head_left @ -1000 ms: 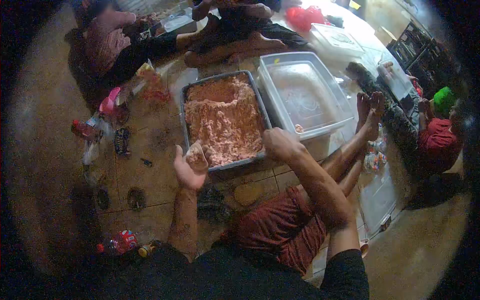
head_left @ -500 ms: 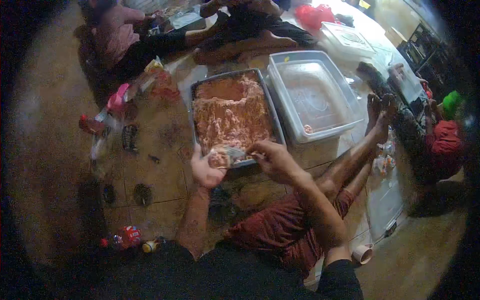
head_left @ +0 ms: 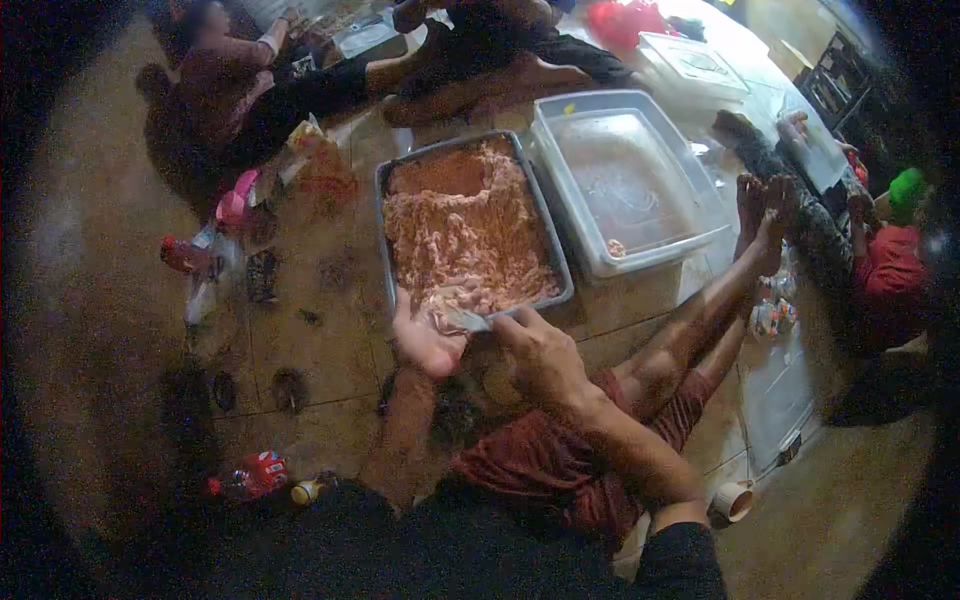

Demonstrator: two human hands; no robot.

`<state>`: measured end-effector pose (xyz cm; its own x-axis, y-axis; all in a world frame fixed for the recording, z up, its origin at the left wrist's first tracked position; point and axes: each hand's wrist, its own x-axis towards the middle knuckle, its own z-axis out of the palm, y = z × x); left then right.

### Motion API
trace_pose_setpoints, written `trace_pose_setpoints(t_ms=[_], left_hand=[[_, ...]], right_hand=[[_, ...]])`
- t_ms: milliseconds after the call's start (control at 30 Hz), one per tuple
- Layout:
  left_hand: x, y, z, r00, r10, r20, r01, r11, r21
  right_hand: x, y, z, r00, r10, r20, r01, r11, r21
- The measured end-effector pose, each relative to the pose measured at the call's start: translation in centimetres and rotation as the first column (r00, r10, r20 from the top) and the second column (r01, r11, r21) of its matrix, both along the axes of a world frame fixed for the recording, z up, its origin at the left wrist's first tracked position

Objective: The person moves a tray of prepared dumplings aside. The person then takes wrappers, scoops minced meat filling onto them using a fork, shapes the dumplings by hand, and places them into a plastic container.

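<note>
A grey tub (head_left: 383,235) holds pinkish, chunky paste (head_left: 465,235), heaped unevenly with a smoother hollow at its far side. At the tub's near left corner, my left hand (head_left: 432,345) is palm up, fingers cupped under a small portion of the paste on a pale wrapper. My right hand (head_left: 545,355) is closed round the end of a flat, pale tool (head_left: 474,322), whose tip touches the portion in my left hand. The tool's exact shape is blurred.
A clear plastic box (head_left: 640,190) with a little paste inside stands right of the tub. Bottles (head_left: 265,473) lie at the lower left, a cup (head_left: 733,500) at the lower right. Co-workers sit across and at the right (head_left: 890,285).
Over the last second my right hand has come from the tub's right corner to beside my left hand, bringing the tool to the portion. The view has shifted slightly.
</note>
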<state>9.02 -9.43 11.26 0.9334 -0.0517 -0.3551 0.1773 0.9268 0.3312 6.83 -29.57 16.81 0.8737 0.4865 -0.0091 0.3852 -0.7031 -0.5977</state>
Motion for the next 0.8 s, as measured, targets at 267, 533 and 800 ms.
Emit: trace_pose_setpoints(t_ms=[267, 533, 800], left_hand=[[-1.0, 0.7, -0.1, 0.984, -0.171, 0.040, 0.175, 0.980, -0.091], [-0.2, 1.2, -1.0, 0.971, -0.146, 0.187, 0.180, 0.967, -0.182], [-0.4, -0.8, 1.2, 0.968, -0.239, 0.080, 0.201, 0.923, 0.327]], right_hand=[[3.3, -2.0, -1.3, 0.952, 0.154, 0.264, -0.173, 0.984, 0.049], [2.0, -1.7, -2.1, 0.980, -0.040, 0.196, 0.004, 0.984, 0.179], [3.2, 0.0, -3.7, 0.945, -0.007, -0.326, 0.212, 0.772, 0.599]])
